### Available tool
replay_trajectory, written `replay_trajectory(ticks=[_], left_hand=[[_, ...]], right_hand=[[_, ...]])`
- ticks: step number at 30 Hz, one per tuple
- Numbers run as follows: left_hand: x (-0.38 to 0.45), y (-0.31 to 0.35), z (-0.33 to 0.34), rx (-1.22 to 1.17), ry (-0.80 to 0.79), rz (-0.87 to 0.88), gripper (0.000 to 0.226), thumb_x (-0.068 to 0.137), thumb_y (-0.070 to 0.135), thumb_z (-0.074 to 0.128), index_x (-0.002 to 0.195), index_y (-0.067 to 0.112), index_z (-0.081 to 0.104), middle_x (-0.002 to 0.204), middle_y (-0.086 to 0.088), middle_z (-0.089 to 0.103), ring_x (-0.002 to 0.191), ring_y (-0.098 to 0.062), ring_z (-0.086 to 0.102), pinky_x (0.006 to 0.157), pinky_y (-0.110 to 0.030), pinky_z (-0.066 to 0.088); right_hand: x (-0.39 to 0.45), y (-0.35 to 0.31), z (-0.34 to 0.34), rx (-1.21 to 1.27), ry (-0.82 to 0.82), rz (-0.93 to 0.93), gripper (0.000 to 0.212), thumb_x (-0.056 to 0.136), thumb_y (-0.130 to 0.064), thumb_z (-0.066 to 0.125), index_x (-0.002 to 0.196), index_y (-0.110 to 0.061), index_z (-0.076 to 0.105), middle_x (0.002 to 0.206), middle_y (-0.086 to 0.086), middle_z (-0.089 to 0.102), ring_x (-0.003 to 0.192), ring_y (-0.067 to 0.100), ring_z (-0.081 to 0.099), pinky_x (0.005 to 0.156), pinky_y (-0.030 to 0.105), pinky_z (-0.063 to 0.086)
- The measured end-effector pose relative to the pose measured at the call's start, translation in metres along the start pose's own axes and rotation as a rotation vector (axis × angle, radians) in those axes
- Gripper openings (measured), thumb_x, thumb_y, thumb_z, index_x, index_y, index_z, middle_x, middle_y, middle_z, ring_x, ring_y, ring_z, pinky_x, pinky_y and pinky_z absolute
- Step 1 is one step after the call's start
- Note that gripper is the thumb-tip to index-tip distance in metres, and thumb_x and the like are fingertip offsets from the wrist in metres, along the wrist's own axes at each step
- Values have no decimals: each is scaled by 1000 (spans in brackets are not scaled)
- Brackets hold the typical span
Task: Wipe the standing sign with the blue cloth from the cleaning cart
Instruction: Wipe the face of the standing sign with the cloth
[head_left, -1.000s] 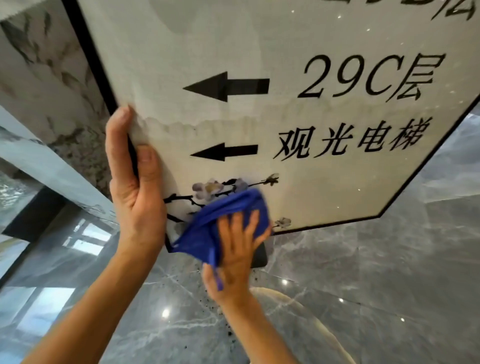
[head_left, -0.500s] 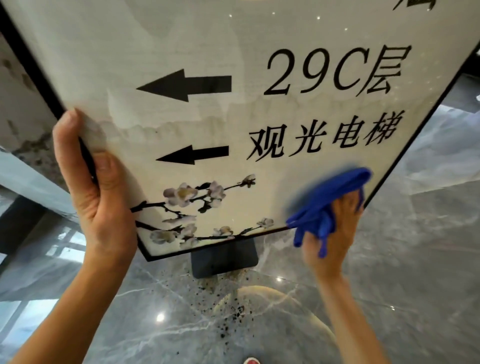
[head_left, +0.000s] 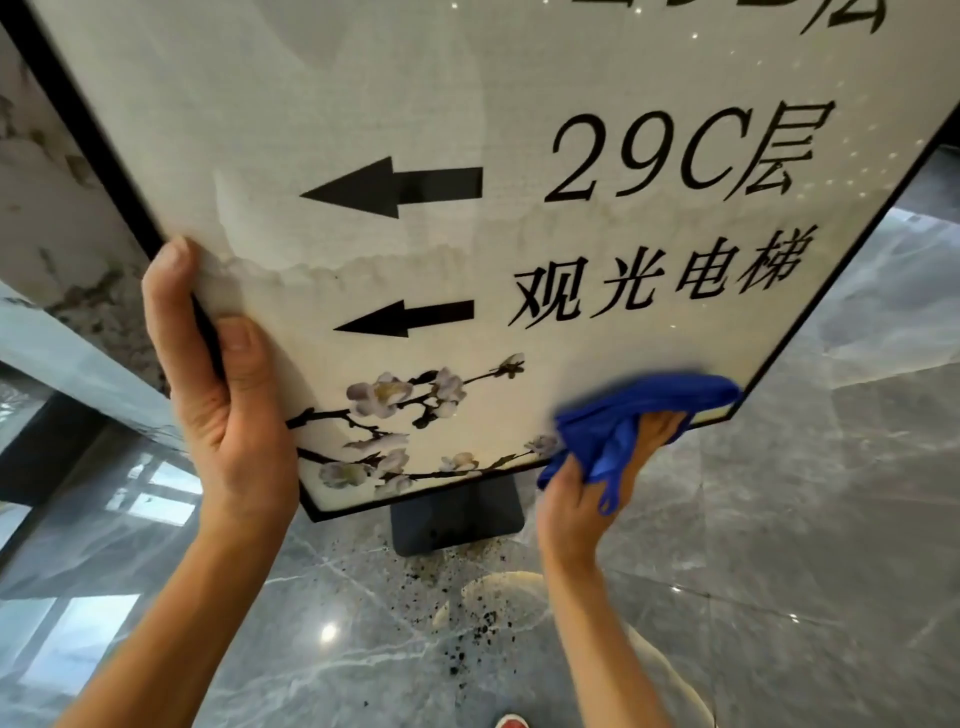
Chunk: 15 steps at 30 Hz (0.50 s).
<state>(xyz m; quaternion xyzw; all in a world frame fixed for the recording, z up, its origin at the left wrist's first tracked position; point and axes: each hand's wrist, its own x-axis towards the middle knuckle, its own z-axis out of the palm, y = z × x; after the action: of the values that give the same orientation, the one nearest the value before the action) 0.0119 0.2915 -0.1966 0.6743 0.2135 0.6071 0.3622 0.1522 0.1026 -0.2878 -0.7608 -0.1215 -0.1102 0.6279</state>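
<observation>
Now the left hand (head_left: 228, 395) grips the standing sign (head_left: 467, 249) by its black left edge, while the right hand (head_left: 597, 483) pinches the blue cloth (head_left: 639, 415) against the lower right corner. Better to press the cloth flat and follow the frame. Since half a second ago, the cloth has barely shifted; the view has drawn nearer.

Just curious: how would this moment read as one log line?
left hand grips sign left edge | right hand presses blue cloth on lower right corner | wiping underway
</observation>
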Motion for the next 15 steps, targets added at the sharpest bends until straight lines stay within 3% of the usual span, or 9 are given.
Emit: replay_trajectory(ticks=[3,5,7,9,12,15], left_hand=[[2,11,3,-55,-46,3,42,111,28,35,148,48,33,155,25,34,148,-12,29,122,-35,21],[2,13,2,-36,-60,13,42,111,28,34,148,49,31,154,29,32,147,-8,27,122,-33,20],[5,14,2,-33,-89,-1,43,111,28,34,149,49,30,154,30,31,147,-11,28,123,-39,21],[6,15,3,-29,-98,-16,42,111,26,34,152,37,32,153,33,31,146,-5,30,121,-31,23],[8,19,2,-9,-122,-24,42,111,20,33,151,10,25,150,39,31,137,15,31,110,-6,25],[11,28,-1,-31,-185,-74,43,109,22,33,152,25,30,148,41,32,132,19,34,105,-3,29]], right_hand=[[-46,-21,19,-33,-108,-93,79,94,-17,45,161,-33,8,171,3,7,157,36,7,126,57,15],[-74,-29,33,-49,-149,-169,70,94,-10,45,159,-24,23,170,3,14,157,37,7,123,62,18],[-106,-35,44,-153,-270,-220,45,105,-22,35,148,-8,40,166,10,24,156,37,8,117,67,26],[-137,-45,50,-301,-368,-337,52,109,-39,19,145,-7,39,167,5,20,157,30,2,115,64,23],[-171,-54,51,-467,-575,-490,74,91,-43,39,160,-25,18,170,-9,0,158,26,-1,121,52,14],[-176,-60,48,-645,-688,-519,75,82,-52,47,153,-29,37,165,-9,26,153,25,20,108,56,36]])
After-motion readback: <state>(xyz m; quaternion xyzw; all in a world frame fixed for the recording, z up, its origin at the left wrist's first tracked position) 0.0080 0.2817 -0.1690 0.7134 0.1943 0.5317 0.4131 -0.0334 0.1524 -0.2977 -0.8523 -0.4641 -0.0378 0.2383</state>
